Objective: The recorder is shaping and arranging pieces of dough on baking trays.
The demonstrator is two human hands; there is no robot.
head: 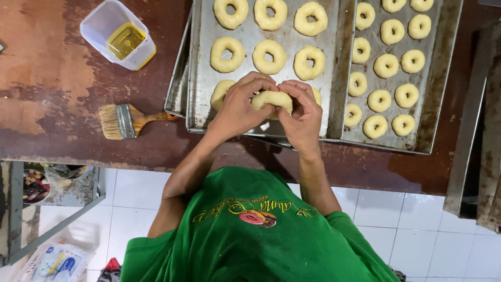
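Observation:
My left hand [241,102] and my right hand [303,112] meet over the near edge of a metal baking tray [201,62]. Both grip one pale ring of dough [271,98] between the fingers. Several shaped dough rings [270,56] lie in rows on this tray. Another ring [220,92] sits partly hidden under my left hand. A second tray [439,78] to the right holds several smaller rings [386,66].
A pastry brush [128,120] lies on the worn brown table [47,78] left of the trays. A white plastic tub with yellow oil [119,35] stands at the far left. More stacked metal trays [477,130] lean at the right edge. White floor tiles show below.

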